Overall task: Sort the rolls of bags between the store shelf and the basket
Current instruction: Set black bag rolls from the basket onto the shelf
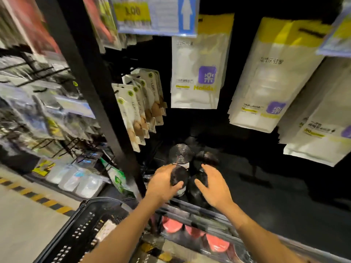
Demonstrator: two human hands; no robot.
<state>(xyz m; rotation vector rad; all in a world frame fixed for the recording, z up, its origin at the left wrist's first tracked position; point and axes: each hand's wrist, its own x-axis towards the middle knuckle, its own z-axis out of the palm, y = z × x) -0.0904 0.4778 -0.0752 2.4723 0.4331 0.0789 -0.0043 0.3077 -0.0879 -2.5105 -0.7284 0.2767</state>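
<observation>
Several black rolls of bags stand on a dark store shelf (269, 188). My left hand (161, 185) grips one black roll (179, 176) at the front left of the group, thumb and fingers curled round it. Behind it stands another roll (180, 153) showing its round grey end. My right hand (214, 186) rests with spread fingers on the black rolls (206, 158) at the right of the group. A black plastic basket (83, 230) sits low at the left, below my left forearm, with a pale packet inside.
A black upright post (98, 92) stands left of the rolls. White packets (195, 73) hang above the shelf, and leaf-printed cards (136, 109) hang to the left. Red rolls (172, 225) lie on the shelf below. Yellow-black floor tape (38, 196) runs at the left.
</observation>
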